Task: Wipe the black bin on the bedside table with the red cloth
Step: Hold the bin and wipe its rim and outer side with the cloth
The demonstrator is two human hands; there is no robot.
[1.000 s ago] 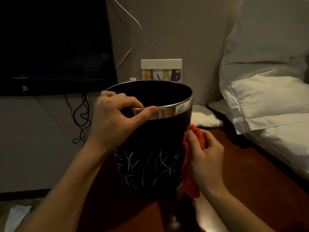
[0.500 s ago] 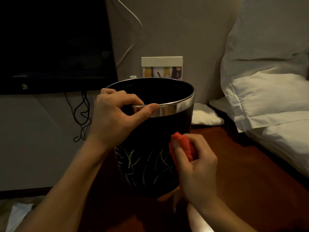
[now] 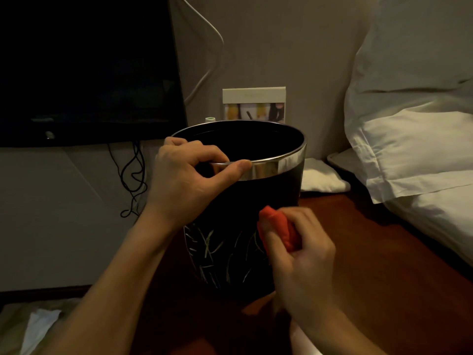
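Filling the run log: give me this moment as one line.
phase: wiping | left hand: grips bin rim | right hand: presses red cloth on black bin side | bin: upright on bedside table

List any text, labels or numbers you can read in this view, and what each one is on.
No text can be read here.
Card behind the bin: a faint line on its pale top band, too small and blurred to read; below it only pictures.
Bin: light streaks near its base, a pattern and not letters.
Screen: dark, nothing showing.
Cloth: plain red, no label visible.
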